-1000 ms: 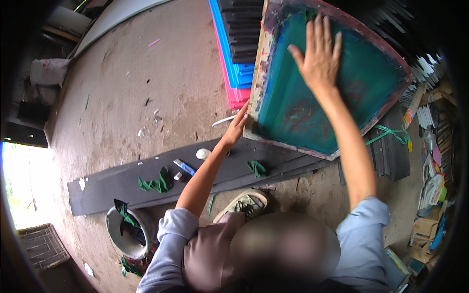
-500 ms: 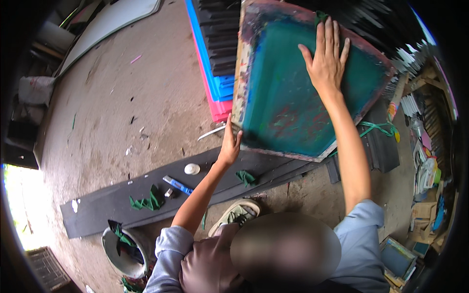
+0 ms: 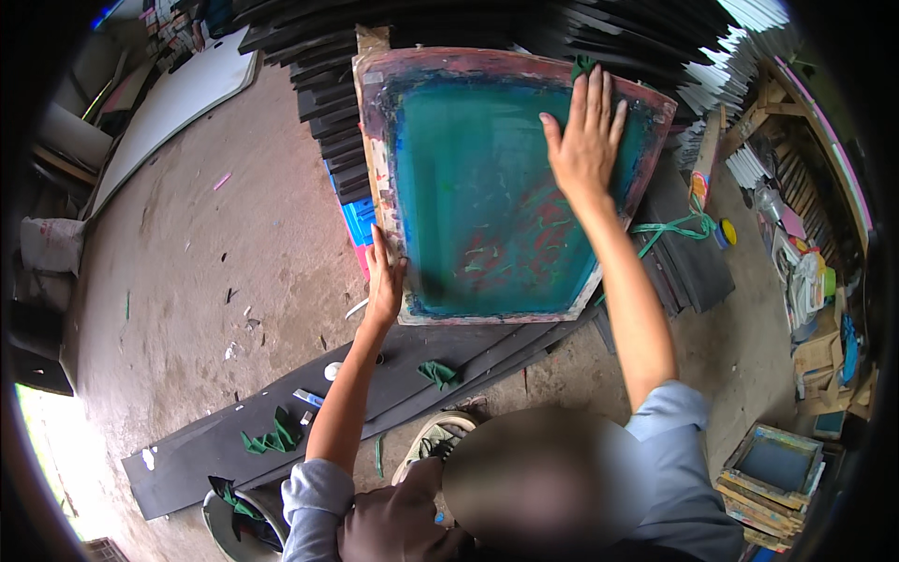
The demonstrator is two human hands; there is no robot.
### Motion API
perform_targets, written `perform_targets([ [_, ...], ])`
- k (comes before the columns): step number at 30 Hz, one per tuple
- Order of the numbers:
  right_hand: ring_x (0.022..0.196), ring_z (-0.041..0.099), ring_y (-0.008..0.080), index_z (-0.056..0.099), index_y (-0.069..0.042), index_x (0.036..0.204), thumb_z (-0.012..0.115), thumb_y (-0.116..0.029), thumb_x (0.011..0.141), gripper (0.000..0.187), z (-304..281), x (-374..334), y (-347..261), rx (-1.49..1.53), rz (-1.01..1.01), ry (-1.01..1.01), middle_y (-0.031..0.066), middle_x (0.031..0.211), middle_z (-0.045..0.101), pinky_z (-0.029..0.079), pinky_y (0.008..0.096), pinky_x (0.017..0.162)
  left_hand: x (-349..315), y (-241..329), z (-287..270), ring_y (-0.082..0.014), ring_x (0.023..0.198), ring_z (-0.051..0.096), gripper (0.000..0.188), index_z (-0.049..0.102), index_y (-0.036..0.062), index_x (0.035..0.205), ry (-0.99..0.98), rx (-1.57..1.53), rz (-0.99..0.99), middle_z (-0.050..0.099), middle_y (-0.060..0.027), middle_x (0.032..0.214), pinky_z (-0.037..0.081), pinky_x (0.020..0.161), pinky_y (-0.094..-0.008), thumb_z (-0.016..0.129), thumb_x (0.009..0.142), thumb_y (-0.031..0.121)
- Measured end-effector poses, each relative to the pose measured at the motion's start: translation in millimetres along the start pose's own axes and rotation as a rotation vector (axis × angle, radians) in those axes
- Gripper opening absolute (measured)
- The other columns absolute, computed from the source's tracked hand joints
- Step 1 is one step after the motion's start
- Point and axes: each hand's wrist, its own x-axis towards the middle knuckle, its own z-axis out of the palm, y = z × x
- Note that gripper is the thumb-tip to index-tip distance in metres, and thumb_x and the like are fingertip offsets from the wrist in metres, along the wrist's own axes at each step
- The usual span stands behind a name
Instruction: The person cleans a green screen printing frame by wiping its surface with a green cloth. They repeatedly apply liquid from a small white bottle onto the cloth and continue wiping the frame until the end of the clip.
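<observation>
A screen-printing frame (image 3: 487,178) with green mesh and a paint-stained wooden border lies tilted over a stack of black sheets (image 3: 328,122). My left hand (image 3: 384,286) grips its lower left edge, fingers along the outside and thumb toward the border. On the upper right of the mesh my right hand (image 3: 585,155) lies flat, fingers stretched out and thumb spread. Its fingertips reach the top border beside a scrap of dark green cloth (image 3: 583,66). Whatever is directly beneath the frame is hidden.
Long black sheets (image 3: 215,459) lie nearby, with green scraps (image 3: 436,375), a blue cutter knife (image 3: 308,398) and a white round piece (image 3: 332,371). A bucket (image 3: 234,525) stands lower left. Smaller frames (image 3: 773,468) are piled lower right. Green string (image 3: 679,228) lies right of the frame.
The whole view has shifted, so the frame and floor things appear farther left and lower. The frame looks less slanted. Both hands keep about the same places on it.
</observation>
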Motion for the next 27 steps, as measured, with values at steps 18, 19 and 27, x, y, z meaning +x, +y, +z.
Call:
perform_targets([
  [18, 0.133, 0.024, 0.0208, 0.046, -0.008, 0.127, 0.049, -0.042, 0.085, 0.054, -0.9, -168.1, -63.9, 0.069, -0.234, -0.454, 0.0059, 0.141, 0.032, 0.019, 0.0481, 0.107, -10.2, -15.2, 4.1, -0.0425, 0.131, 0.013, 0.097, -0.013, 0.0013, 0.138, -0.159, 0.131, -0.007, 0.008, -0.0306, 0.141, 0.021, 0.107, -0.0427, 0.061, 0.076, 0.000],
  [19, 0.133, 0.023, 0.0151, 0.045, -0.013, 0.129, 0.051, -0.039, 0.085, 0.051, -2.7, -198.4, -59.6, 0.127, -0.379, -0.513, 0.0001, 0.142, 0.031, 0.019, 0.0431, 0.108, -11.5, -16.0, 6.0, -0.0397, 0.135, 0.007, 0.102, -0.016, 0.0054, 0.139, -0.180, 0.149, 0.018, 0.003, -0.0296, 0.143, 0.017, 0.109, -0.0412, 0.062, 0.074, -0.001],
  [27, 0.101, 0.052, 0.0147, 0.065, -0.012, 0.100, 0.060, -0.008, 0.075, 0.025, -19.4, -144.5, -40.7, 0.423, -0.731, -0.370, 0.0002, 0.109, 0.057, 0.042, 0.0345, 0.083, -53.1, -6.6, 0.3, -0.0434, 0.120, 0.028, 0.104, -0.004, 0.0023, 0.141, -0.131, 0.171, -0.014, 0.019, -0.0294, 0.133, 0.026, 0.103, -0.0475, 0.069, 0.067, -0.001],
])
